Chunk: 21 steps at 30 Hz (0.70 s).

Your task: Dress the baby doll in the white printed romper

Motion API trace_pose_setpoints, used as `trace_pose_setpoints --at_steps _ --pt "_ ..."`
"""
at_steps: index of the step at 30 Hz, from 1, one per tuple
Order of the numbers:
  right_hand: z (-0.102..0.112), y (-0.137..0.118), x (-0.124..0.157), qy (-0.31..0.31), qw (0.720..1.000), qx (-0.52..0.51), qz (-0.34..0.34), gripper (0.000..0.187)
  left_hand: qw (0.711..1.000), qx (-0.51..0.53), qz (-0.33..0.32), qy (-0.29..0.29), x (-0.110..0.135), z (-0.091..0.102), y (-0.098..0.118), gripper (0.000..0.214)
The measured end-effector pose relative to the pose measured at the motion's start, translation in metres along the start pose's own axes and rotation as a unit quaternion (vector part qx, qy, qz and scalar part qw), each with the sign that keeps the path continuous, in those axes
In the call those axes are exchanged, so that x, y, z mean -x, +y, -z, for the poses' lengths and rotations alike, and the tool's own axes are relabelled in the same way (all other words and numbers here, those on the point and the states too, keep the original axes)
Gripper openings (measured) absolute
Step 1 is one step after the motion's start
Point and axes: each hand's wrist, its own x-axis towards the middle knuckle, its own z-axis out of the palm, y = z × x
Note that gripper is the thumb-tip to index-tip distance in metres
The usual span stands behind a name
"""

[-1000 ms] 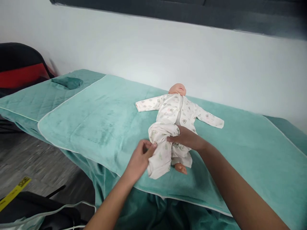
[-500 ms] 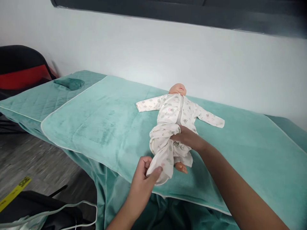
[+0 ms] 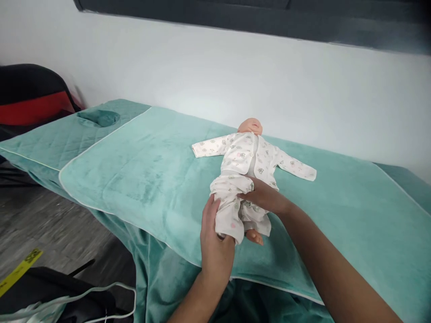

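At the trousers [image 3: 230,220], left hand [image 3: 217,251] clasps loosely, right hand [image 3: 266,195] pinches cloth; both partly hidden.

Right of centre, a doll [image 3: 251,168] in a white printed jacket [image 3: 237,153] lies on a green-covered bed [image 3: 141,170]. Lower centre, the left hand [image 3: 217,255] wraps one leg of printed trousers [image 3: 229,220]; the right hand [image 3: 264,196] grasps their upper part. Upper left stands a black-and-red chair [image 3: 35,108].
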Motion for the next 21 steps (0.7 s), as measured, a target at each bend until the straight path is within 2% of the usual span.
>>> trace_pose_setpoints --at_steps 3,8,10,16,21 --pt "0.000 0.001 0.001 0.005 1.000 -0.009 -0.008 0.054 0.998 -0.036 -0.043 -0.006 0.001 0.007 0.003 0.058" --pt "0.000 -0.003 0.004 0.006 1.000 -0.014 -0.013 0.050 0.999 -0.031 -0.014 -0.032 0.001 0.025 0.018 0.048" --pt "0.000 -0.005 0.003 0.002 1.000 -0.013 -0.012 0.050 0.999 -0.012 0.012 -0.037 0.001 0.030 0.024 0.042" --pt "0.000 -0.003 0.003 0.000 1.000 -0.010 -0.004 0.047 0.983 0.062 0.170 -0.032 -0.003 0.035 0.034 0.037" --pt "0.000 -0.003 0.003 0.001 1.000 -0.005 -0.030 0.049 0.974 0.150 0.164 -0.037 -0.006 0.036 0.024 0.031"
